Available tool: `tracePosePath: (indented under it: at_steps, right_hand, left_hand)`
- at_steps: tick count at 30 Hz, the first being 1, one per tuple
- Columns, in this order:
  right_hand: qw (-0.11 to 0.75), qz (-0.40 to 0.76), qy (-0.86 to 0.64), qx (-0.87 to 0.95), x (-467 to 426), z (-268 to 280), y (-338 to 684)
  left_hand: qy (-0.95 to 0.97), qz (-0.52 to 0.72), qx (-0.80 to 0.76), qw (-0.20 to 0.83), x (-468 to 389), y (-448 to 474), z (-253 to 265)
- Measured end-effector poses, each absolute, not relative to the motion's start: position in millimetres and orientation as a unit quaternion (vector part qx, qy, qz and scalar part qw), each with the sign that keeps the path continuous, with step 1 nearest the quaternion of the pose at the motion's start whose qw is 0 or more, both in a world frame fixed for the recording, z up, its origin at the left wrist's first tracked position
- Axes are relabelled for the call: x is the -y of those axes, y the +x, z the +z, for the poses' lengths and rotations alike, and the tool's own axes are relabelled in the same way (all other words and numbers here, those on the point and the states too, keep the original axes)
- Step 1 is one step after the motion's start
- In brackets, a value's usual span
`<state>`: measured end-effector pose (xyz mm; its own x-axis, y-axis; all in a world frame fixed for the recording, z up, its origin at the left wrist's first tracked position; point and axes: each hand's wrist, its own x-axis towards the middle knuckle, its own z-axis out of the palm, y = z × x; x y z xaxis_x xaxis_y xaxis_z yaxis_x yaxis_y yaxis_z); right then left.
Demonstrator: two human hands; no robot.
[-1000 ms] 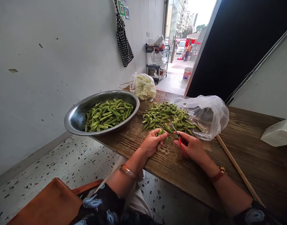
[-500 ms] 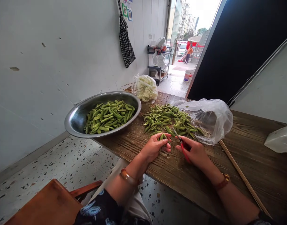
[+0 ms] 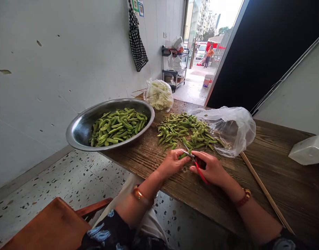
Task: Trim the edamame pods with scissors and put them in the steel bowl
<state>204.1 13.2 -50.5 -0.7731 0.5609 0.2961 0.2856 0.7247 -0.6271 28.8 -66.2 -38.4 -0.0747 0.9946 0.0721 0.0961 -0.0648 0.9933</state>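
Green edamame pods (image 3: 184, 155) are pinched in my left hand (image 3: 173, 162), partly hidden by its fingers. My right hand (image 3: 211, 168) is closed on red-handled scissors (image 3: 199, 171), whose parted blades lie across the pods at my left fingertips. Just beyond both hands, a loose pile of edamame pods (image 3: 180, 125) is spread on the wooden table (image 3: 149, 152). A wide steel basin (image 3: 80, 133) at the left holds a large heap of pods.
Behind the pile is a bag of pale cauliflower-like pieces (image 3: 159, 95). A crumpled clear plastic bag (image 3: 235, 128) lies right of the pile, near wooden sticks (image 3: 266, 191) and a white plastic container (image 3: 309, 150). A brown chair (image 3: 52, 225) stands at the lower left.
The scissors have moved left, bringing their blades from beside my left hand to across the pods. My left hand has turned slightly, and the whole view has shifted a little.
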Motion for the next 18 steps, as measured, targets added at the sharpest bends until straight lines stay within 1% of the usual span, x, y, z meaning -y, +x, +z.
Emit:
tracePosePath:
  at_steps: [5,14,18]
  right_hand:
    - [0.231,0.266,-0.243,0.904,-11.5,-50.5,204.0]
    - [0.231,0.262,-0.233,0.908,-16.0,-48.3,206.6]
    - [0.226,0.253,-0.231,0.912,-16.2,-45.0,207.4]
  left_hand:
    - [0.53,0.501,-0.541,0.418,66.0,29.9,-37.6]
    - [0.463,0.513,-0.546,0.474,66.5,31.0,-40.0]
    - [0.458,0.531,-0.549,0.455,64.9,30.4,-41.3]
